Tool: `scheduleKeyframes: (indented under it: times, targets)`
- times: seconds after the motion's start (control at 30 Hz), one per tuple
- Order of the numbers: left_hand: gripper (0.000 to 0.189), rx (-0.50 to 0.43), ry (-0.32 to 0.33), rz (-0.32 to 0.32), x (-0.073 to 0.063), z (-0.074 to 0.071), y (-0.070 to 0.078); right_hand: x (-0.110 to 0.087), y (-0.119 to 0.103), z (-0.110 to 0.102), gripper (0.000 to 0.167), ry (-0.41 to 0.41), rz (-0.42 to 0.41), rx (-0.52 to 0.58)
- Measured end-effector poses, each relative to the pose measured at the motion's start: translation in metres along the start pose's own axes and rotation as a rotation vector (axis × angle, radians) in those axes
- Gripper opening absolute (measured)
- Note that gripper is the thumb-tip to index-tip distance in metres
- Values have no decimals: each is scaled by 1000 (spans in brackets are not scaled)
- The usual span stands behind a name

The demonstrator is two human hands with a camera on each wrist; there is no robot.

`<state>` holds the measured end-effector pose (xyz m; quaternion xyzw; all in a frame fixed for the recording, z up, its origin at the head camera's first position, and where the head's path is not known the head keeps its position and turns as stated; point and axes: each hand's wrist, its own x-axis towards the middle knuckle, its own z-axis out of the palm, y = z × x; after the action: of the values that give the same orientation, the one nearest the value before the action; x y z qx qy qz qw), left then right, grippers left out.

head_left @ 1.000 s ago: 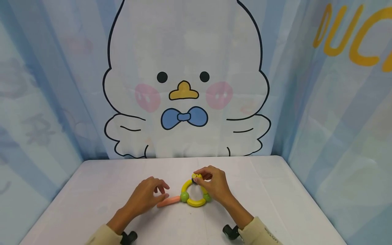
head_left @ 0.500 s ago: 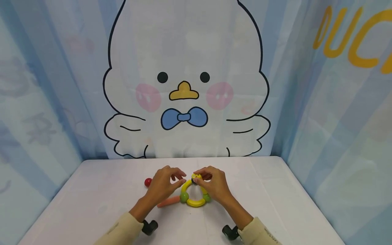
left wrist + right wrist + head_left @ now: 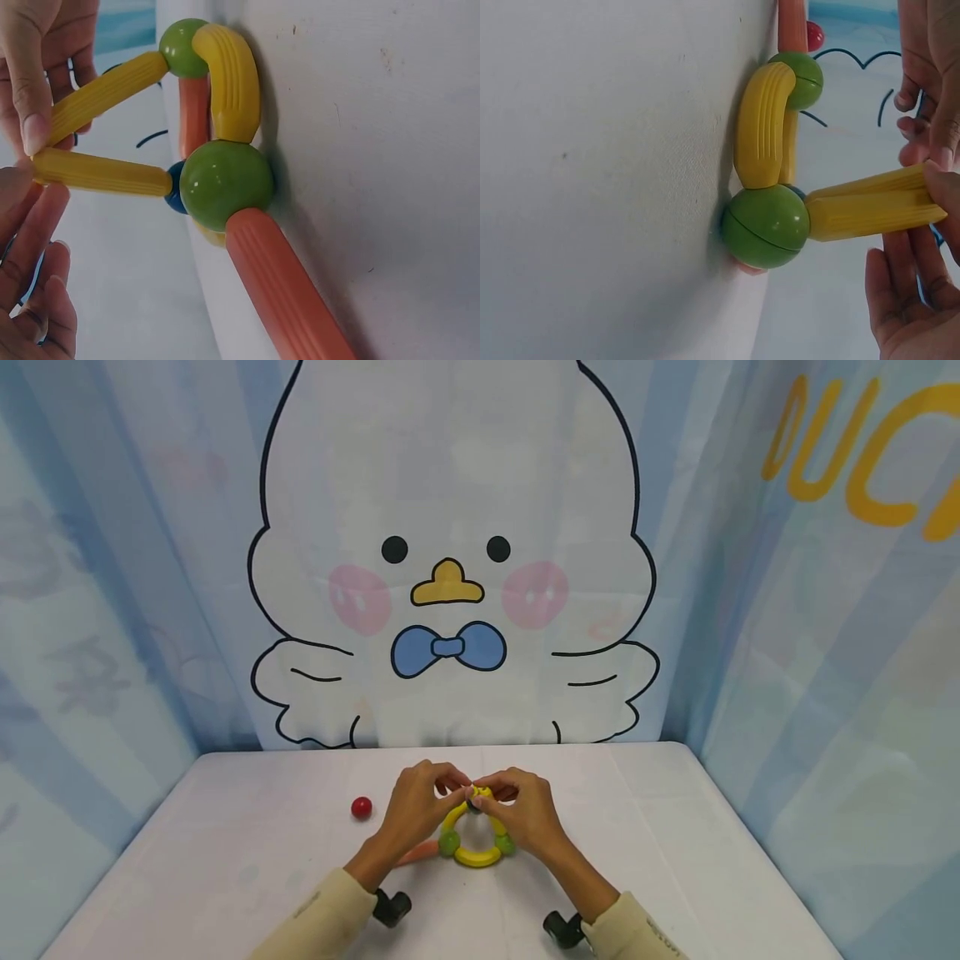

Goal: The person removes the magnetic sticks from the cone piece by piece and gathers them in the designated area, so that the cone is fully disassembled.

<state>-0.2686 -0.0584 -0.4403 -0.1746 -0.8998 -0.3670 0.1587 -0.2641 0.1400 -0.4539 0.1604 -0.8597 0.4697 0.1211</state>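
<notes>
Both hands meet over a ring of curved yellow rods (image 3: 477, 858) and green balls (image 3: 448, 843) lying on the table. Two straight yellow rods rise from it and converge at their upper ends. My left hand (image 3: 422, 802) has thumb and fingers at the tip of one yellow rod (image 3: 101, 174), pinching it. With thumb and fingers, my right hand (image 3: 527, 810) pinches the upper end of the other yellow rod (image 3: 112, 97), which reaches a green ball (image 3: 184, 49). A dark blue ball (image 3: 175, 187) sits partly hidden behind the nearer green ball (image 3: 227, 185).
An orange rod (image 3: 281, 281) sticks out from the left green ball, and another orange rod (image 3: 193, 116) shows behind the ring. To the left lies a loose red ball (image 3: 362, 807). A curtain with a cartoon duck (image 3: 450, 693) hangs behind the white table (image 3: 187, 860).
My left hand has moved right and away from me, from beside the orange rod to the yellow rod tips. The red ball, out of sight earlier, now shows. My right hand keeps its place.
</notes>
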Motion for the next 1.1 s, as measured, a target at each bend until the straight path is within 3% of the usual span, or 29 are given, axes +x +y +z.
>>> scheduleKeyframes:
  times: [0.27,0.57,1.1]
  targets:
    - [8,-4,-21,4,-4,1,-1,0,1,-3,21,0,1,12]
    - [9,40,-47,31,-20,8,-3,0,3,-6,19,13,22,11]
    - [12,99,-202,115,-31,23,-5,-3,6,-11,19,27,17,52]
